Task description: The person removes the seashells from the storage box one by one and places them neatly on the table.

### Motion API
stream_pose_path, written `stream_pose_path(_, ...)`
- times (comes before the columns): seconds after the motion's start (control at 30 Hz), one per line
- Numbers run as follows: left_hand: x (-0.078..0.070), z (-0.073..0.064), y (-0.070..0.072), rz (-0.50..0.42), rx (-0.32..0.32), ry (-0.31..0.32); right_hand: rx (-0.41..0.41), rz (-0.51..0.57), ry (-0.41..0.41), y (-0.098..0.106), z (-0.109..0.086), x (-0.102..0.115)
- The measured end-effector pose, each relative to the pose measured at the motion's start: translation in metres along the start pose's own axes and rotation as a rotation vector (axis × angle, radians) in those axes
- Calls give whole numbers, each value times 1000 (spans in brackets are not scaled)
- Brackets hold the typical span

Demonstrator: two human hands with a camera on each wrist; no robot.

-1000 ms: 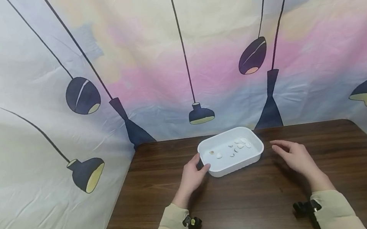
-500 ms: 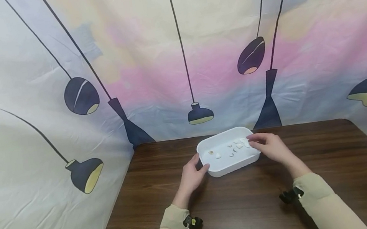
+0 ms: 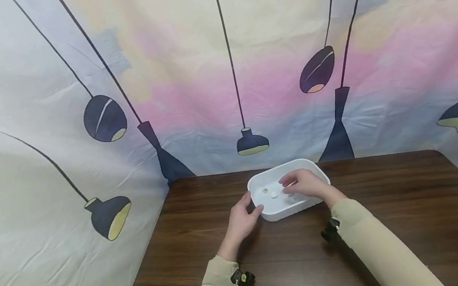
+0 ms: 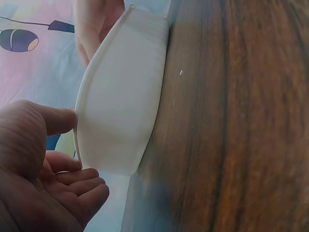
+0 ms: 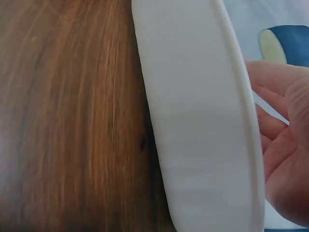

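A white rectangular plastic tray [image 3: 292, 211] stands on the table, with small pale pieces that look like seashells inside. My left hand [image 3: 241, 218] holds the tray's left end, thumb on the near side and fingers at the far side. In the left wrist view, that thumb [image 4: 60, 120] touches the rim. My right hand [image 3: 304, 184] reaches over the right part of the tray, thumb and forefinger apart. Left of its fingertips lie a rounded white piece [image 3: 274, 195] and a small tan one [image 3: 265, 190]. The hand covers most other pieces; in the right wrist view the tray wall hides its fingertips.
The dark wooden table [image 3: 288, 261] extends in front of the tray and to both sides. Behind it hangs a pastel cloth [image 3: 188, 95] printed with dark lamps. Black wrist straps with devices [image 3: 243, 279] sit on both sleeves.
My right hand has moved left from beside the tray, over its right rim, and into it above the pale pieces. The left hand and the tray have stayed in place.
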State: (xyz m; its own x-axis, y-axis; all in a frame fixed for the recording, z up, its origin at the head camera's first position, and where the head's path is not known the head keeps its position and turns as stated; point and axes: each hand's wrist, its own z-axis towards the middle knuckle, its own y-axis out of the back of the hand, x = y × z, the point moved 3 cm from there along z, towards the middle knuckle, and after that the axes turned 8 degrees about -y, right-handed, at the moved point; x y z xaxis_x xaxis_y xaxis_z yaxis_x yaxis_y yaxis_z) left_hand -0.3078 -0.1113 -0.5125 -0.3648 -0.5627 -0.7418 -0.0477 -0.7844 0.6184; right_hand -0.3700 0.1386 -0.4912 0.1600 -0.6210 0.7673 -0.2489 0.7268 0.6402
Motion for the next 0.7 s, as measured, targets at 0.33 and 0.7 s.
stream_pose_path(0.33,1,2,0,-6,-13,-42,-4,-33,-74,-28,25,6)
stream_pose_path(0.7,4,-1,-2,0,-20,-28,-18,-123,-110,-41,27,11)
